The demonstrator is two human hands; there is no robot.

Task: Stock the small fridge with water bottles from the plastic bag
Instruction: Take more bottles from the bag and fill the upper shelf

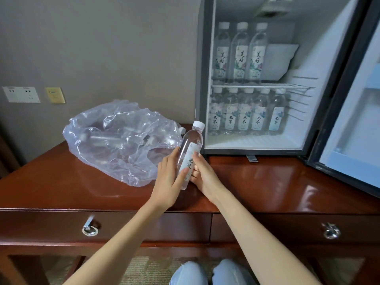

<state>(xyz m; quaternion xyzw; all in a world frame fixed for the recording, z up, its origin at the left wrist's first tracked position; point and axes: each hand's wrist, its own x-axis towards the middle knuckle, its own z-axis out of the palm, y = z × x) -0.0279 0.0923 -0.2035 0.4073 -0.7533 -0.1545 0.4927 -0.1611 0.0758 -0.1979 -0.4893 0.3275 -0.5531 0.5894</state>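
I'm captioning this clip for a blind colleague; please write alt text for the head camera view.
The left hand and right hand hold a water bottle over a desk, before an open small fridge with three bottles on the upper shelf and five bottles below. A clear plastic bag lies at left on the desk.

Bag: my plastic bag (123,138) blurs the bagged bottles (102,137); count unclear.
Door: fridge door (353,124) runs off the right edge.
Right hand (203,175): my fingers hidden behind the held bottle (190,153).
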